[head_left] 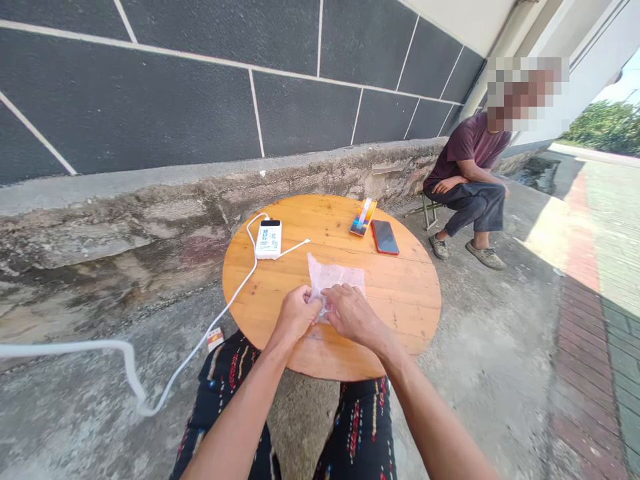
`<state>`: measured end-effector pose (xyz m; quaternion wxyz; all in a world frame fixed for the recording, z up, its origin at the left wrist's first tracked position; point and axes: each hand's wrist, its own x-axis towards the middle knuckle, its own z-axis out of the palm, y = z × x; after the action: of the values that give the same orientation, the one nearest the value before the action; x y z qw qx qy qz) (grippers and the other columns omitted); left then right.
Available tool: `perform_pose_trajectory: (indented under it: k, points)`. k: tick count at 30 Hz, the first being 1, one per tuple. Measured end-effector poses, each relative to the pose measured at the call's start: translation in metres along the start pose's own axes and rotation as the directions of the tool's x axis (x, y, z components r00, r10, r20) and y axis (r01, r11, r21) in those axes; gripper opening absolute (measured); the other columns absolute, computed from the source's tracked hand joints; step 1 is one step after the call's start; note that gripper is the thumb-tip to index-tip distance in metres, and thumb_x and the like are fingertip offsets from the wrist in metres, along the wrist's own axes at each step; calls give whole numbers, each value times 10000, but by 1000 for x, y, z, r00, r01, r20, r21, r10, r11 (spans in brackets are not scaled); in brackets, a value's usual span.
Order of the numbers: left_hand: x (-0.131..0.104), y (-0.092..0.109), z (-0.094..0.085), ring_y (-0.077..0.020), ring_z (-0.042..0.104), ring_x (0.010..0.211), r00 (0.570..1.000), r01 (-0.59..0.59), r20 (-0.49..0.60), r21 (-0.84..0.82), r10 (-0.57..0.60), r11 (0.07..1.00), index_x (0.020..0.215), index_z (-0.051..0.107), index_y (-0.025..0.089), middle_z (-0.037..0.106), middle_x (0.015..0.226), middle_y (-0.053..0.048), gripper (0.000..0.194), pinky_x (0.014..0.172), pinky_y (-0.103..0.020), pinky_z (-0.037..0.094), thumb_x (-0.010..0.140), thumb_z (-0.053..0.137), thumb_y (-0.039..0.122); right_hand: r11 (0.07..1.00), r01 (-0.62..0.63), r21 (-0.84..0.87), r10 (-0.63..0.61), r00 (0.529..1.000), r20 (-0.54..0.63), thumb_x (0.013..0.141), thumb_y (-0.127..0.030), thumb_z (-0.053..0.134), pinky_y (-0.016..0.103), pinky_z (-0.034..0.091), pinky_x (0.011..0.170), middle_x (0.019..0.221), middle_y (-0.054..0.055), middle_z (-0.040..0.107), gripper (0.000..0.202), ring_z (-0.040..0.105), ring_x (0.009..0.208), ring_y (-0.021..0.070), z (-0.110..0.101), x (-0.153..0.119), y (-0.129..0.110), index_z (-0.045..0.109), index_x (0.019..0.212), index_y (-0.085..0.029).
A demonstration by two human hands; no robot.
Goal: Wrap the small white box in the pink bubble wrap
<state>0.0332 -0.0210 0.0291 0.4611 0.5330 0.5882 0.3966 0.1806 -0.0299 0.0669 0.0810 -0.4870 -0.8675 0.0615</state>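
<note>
A translucent, pinkish sheet that looks like bubble wrap (340, 274) lies on the round wooden table (400, 293) close in front of me. My left hand (299, 312) is closed on its left edge, thumb pointing inward. Over the middle of the sheet is my right hand (353, 312), its fingers bent and its thumb pressing down near the left thumb. Between the two thumbs the plastic is bunched and crumpled. Whether something small lies under the fingers is hidden.
Farther back on the table are a white power bank (269, 240) with a white cable (240, 287), a red-edged phone (385, 237) and an orange-and-blue holder (363, 217). A small box (215, 339) lies on the ground. A person (470, 173) sits on a stool by the wall.
</note>
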Motion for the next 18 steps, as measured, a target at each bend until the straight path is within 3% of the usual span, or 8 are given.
perform_pose_trajectory:
  k: [3, 5, 8, 11, 18]
  points:
    - [-1, 5, 3, -101, 502, 515, 989, -104, -84, 181, 121, 978, 643, 566, 175, 545, 554, 34, 43, 470, -185, 334, 644, 574, 217, 996, -35, 80, 37, 999, -25, 802, -150, 530, 322, 369, 815, 999, 101, 619, 407, 513, 949, 223, 1, 0, 0, 487, 1204, -105]
    - [-2, 6, 2, -112, 514, 550, 985, -127, -84, 247, 152, 961, 661, 598, 172, 560, 569, 26, 56, 489, -190, 337, 652, 579, 224, 990, -61, 124, 65, 998, -26, 793, -136, 535, 315, 385, 812, 982, 101, 629, 399, 525, 935, 217, 0, -1, 0, 486, 1186, -96]
    - [-5, 6, -6, -128, 551, 605, 990, -134, 63, 142, 126, 981, 797, 655, 157, 613, 648, 6, 170, 533, -198, 387, 664, 558, 201, 979, -62, 192, 69, 997, -34, 779, -116, 555, 313, 402, 826, 971, 88, 639, 443, 533, 933, 205, 0, -4, 2, 457, 1211, -108]
    - [-11, 7, -15, -139, 577, 709, 957, -223, 207, 82, 203, 971, 936, 667, 150, 654, 801, -20, 317, 632, -213, 433, 662, 510, 125, 961, -25, 276, 47, 996, -72, 773, -96, 558, 318, 416, 849, 983, 72, 640, 477, 536, 944, 189, 3, -9, 5, 434, 1232, -132]
    - [-17, 9, -12, -165, 560, 780, 905, -420, 216, 324, 366, 848, 967, 665, 179, 625, 851, -42, 289, 713, -258, 432, 741, 494, 122, 935, 13, 354, 45, 987, -155, 753, -118, 558, 387, 426, 925, 1129, 105, 584, 550, 543, 1037, 207, 15, -16, 16, 407, 1279, -166]
